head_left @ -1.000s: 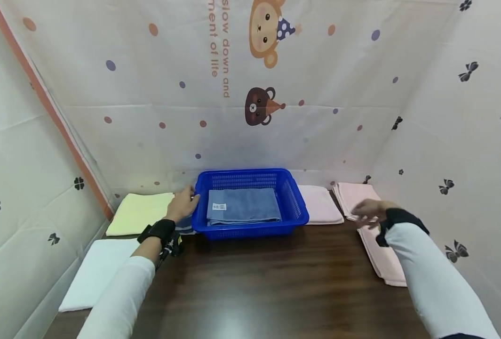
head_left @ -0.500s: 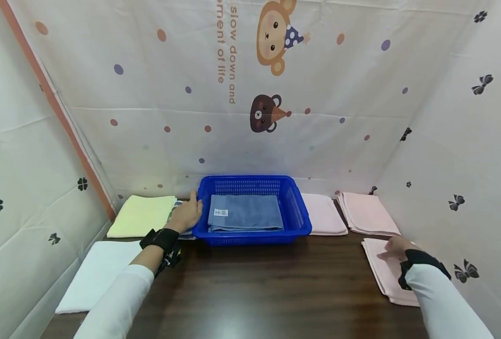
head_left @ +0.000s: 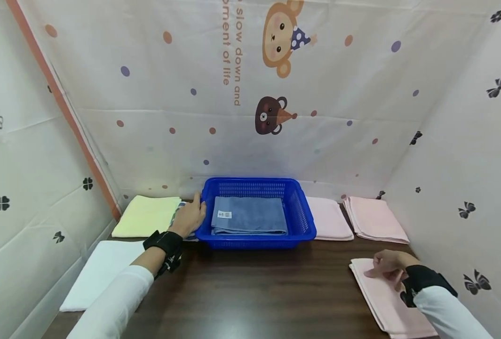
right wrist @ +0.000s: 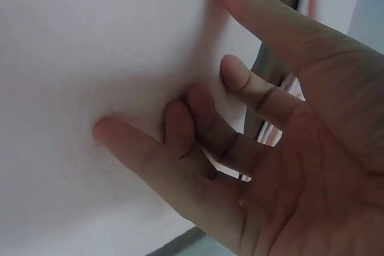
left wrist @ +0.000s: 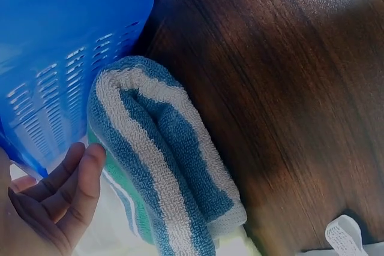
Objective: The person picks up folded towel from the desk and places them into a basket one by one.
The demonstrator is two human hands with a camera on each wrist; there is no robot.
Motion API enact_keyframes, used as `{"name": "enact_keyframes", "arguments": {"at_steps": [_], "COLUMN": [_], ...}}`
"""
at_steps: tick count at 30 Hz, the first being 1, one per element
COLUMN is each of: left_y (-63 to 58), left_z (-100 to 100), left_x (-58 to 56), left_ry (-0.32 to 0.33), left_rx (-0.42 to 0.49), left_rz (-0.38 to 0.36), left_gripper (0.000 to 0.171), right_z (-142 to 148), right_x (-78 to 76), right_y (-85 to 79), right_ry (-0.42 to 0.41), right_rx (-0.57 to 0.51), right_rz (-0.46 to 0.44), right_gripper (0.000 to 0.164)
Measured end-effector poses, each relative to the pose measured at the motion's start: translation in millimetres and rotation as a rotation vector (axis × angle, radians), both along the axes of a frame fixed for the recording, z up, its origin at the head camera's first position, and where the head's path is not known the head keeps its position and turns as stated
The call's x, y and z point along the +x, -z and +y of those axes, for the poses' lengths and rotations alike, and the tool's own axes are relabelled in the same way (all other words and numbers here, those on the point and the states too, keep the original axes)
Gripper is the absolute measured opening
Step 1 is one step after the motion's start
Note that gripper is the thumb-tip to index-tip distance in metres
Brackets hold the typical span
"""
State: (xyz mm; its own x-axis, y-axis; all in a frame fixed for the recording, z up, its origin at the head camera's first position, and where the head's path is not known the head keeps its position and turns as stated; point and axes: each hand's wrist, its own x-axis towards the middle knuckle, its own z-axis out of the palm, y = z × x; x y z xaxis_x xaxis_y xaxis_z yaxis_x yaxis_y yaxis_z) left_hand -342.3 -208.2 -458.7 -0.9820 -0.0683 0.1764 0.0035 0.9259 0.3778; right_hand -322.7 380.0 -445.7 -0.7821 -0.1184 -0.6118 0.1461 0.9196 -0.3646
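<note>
My left hand [head_left: 189, 217] rests at the left rim of a blue plastic basket [head_left: 250, 242], its fingers loosely bent outside the basket wall in the left wrist view. A folded blue towel [head_left: 254, 214] with a white label lies in the basket. Just beneath that hand is a folded striped towel [left wrist: 159, 154] in teal and white. On the right, my right hand [head_left: 392, 266] touches the top of a folded pink towel [head_left: 385, 306]; its fingers [right wrist: 132, 142] are spread and slightly bent against the cloth.
A yellow towel [head_left: 146, 216] and a white towel [head_left: 102, 273] lie folded on the left. Two more pink ones, a near towel [head_left: 328, 219] and a far towel [head_left: 375, 219], lie right of the basket. Printed cloth walls [head_left: 233, 155] enclose the brown table [head_left: 242, 292].
My right hand has come down onto the front pink towel, which has slid toward me and slightly left. My left hand stays by the basket rim. The head view has shifted a little.
</note>
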Motion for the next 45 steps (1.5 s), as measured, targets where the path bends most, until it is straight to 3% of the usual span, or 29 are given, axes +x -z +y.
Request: {"name": "enact_keyframes", "arguments": {"at_steps": [6,16,22,26,30,34,38,45], "left_y": [-3.1,-1.3,3.3,5.7,1.5,-2.8,-3.5,1.3], "left_z": [5,3,2,0,-1,-1,0,1], "left_x": [-4.7,1.7,3.7,2.5,0.0,-0.9,-0.6,-0.3], "left_ry": [-0.002,-0.005,-0.005,-0.005,0.001,-0.012,-0.019,-0.012], "left_rx": [0.012,0.03,0.05,0.047,0.038,0.042,0.037,0.045], "left_rz": [-0.009,-0.002,0.002,0.0,0.009,0.03,0.032,0.019], "left_gripper": [0.043,0.042,0.041,0.042,0.042,0.042,0.041,0.041], "right_z": [-34,-122,-180,-207,-202,-174,-152,-160], "right_x": [3.0,16.1,29.9,38.5,36.3,27.5,25.4,39.3], "right_y": [2.8,15.7,29.1,28.5,17.4,14.4,23.5,38.5], "right_ry": [-0.024,-0.115,-0.16,-0.232,-0.298,-0.289,-0.286,-0.349], "right_rx": [-0.009,0.01,-0.013,-0.163,-0.279,-0.16,-0.102,-0.252], "right_rz": [0.048,0.115,0.292,0.366,0.42,0.551,0.513,0.506], "right_gripper": [0.041,0.046,0.044,0.033,0.033,0.051,0.056,0.05]}}
